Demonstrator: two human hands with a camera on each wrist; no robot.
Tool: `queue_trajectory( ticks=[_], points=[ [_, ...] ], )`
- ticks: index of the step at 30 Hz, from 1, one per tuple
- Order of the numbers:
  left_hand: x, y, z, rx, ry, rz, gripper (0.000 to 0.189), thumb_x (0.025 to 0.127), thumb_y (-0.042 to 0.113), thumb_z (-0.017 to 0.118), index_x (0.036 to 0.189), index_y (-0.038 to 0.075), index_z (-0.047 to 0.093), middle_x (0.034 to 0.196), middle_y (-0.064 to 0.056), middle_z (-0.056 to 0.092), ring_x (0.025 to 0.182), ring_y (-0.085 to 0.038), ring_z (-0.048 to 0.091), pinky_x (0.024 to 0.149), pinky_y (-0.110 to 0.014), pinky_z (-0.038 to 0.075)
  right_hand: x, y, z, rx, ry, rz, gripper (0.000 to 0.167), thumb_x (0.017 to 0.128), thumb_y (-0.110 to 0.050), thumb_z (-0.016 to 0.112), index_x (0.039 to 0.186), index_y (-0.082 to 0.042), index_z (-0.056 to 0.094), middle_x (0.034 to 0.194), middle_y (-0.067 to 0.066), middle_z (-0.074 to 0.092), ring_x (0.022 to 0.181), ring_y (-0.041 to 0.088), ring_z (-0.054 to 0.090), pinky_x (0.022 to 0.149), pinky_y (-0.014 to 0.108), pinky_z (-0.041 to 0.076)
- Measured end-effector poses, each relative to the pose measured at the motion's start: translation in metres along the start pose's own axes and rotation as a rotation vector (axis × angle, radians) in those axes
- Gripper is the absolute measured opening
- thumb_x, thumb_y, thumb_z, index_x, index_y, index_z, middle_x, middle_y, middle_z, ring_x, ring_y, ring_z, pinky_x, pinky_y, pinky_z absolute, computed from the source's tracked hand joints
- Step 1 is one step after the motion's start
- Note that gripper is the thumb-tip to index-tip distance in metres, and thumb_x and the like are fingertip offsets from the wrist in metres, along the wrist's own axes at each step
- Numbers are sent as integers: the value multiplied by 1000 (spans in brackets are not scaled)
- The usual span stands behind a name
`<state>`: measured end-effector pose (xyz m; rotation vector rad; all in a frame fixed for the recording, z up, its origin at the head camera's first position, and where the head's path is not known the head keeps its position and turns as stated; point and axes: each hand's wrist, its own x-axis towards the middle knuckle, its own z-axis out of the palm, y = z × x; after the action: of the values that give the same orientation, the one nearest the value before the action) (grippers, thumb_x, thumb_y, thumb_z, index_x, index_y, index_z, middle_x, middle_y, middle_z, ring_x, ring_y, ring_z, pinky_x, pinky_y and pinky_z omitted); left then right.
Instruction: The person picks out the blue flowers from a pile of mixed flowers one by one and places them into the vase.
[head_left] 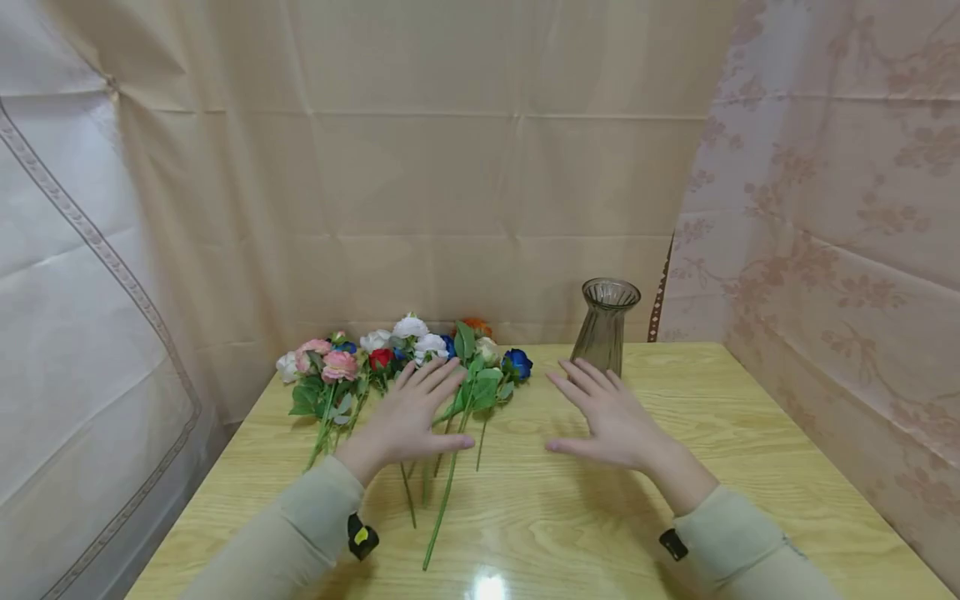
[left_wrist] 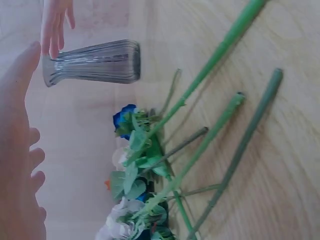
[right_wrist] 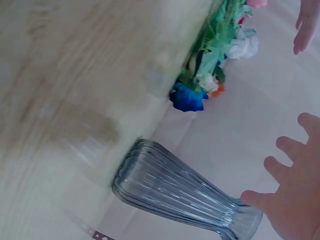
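My left hand (head_left: 411, 415) hovers over the stems of the artificial flowers, fingers straight and thumb spread, holding nothing. My right hand (head_left: 609, 418) is held up to the right of it, fingers extended, just in front of a ribbed smoky glass vase (head_left: 606, 321). The vase stands upright at the table's back right. In the right wrist view, the fingers (right_wrist: 257, 199) overlap the neck of the vase. Across the back left lie pink flowers (head_left: 339, 365), white flowers (head_left: 409, 327), a red rose (head_left: 381, 358) and a blue rose (head_left: 517, 364), partly hidden by the left hand.
Long green stems (head_left: 442, 517) reach toward the front of the wooden table (head_left: 540, 533). A beige curtain (head_left: 480, 183) hangs behind the table, with a floral-patterned cloth (head_left: 832, 250) along the right and a white cloth (head_left: 67, 317) at the left.
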<state>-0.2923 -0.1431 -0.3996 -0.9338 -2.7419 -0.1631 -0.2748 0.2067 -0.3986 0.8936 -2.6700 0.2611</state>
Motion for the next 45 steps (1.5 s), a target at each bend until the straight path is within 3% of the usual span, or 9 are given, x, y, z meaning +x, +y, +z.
queue_trajectory(
  ticks=[5, 9, 19, 26, 33, 41, 45],
  points=[
    [2, 1, -7, -18, 47, 13, 100, 88, 77, 58, 164, 24, 20, 170, 6, 10, 155, -20, 6, 122, -54, 4, 3, 1, -9, 52, 76, -34, 99, 86, -73, 64, 163, -25, 26, 166, 8, 26, 150, 37, 23, 114, 66, 22],
    [2, 2, -14, -24, 94, 26, 98, 89, 78, 55, 164, 23, 23, 169, 3, 16, 155, -23, 11, 122, -54, 8, 4, 2, -17, 82, 144, -63, 100, 85, -70, 68, 163, -23, 27, 164, 9, 30, 147, 38, 30, 115, 62, 26],
    [3, 2, -27, -134, 216, 42, 94, 91, 76, 53, 160, 16, 33, 166, 0, 26, 152, -25, 21, 122, -50, 14, 5, 6, -32, 174, 269, -52, 97, 83, -53, 80, 161, -21, 31, 162, 4, 33, 146, 32, 33, 111, 62, 32],
    [5, 5, -29, -279, 304, 21, 86, 92, 68, 61, 157, 16, 39, 163, 1, 32, 149, -27, 29, 118, -54, 24, 3, 3, -40, 313, 340, -13, 95, 83, -38, 84, 161, -23, 31, 161, 8, 34, 144, 35, 35, 105, 69, 35],
    [7, 10, -34, -449, 310, -41, 78, 94, 62, 63, 156, 21, 40, 162, 3, 33, 148, -24, 29, 113, -59, 33, 3, 3, -47, 378, 453, 19, 93, 80, -28, 87, 158, -16, 37, 159, 9, 38, 145, 34, 34, 109, 67, 31],
    [13, 17, -35, -584, 399, -12, 68, 97, 48, 68, 153, 17, 45, 156, -2, 42, 144, -24, 37, 111, -58, 34, 7, 13, -50, 451, 587, 18, 90, 81, -25, 87, 156, -11, 38, 155, 12, 42, 141, 34, 38, 103, 64, 37],
    [17, 21, -34, -661, 423, -24, 65, 97, 45, 69, 151, 18, 47, 154, 1, 44, 142, -22, 40, 111, -57, 35, 8, 17, -53, 477, 612, 66, 91, 79, -17, 87, 155, -10, 37, 155, 13, 41, 141, 32, 37, 103, 60, 39]
  ],
)
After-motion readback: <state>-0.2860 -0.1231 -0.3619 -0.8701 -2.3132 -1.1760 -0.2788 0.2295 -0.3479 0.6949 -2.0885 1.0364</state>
